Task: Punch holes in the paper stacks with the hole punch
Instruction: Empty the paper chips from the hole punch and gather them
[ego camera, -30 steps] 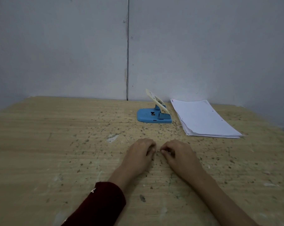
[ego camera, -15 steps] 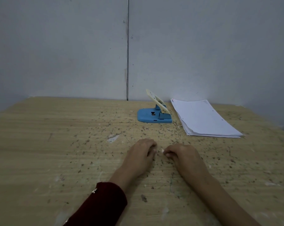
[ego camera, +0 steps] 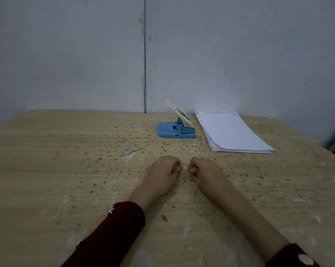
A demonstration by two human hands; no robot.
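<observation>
A blue hole punch (ego camera: 175,130) with its cream lever raised stands at the back middle of the wooden table (ego camera: 66,170). Right beside it lies a stack of white paper (ego camera: 233,132) with punched holes along its right edge. My left hand (ego camera: 162,175) and my right hand (ego camera: 206,174) rest knuckles-up on the table, well in front of the punch, a small gap between them. Both have their fingers curled under and hold nothing. A tiny white scrap (ego camera: 185,167) lies between them.
The tabletop is speckled with small dark bits and paint marks. A grey panelled wall (ego camera: 143,54) stands right behind the table. The table's right edge runs close to the paper stack.
The two hands, nearly touching a second ago, have drawn slightly apart. The punch and the paper have not moved.
</observation>
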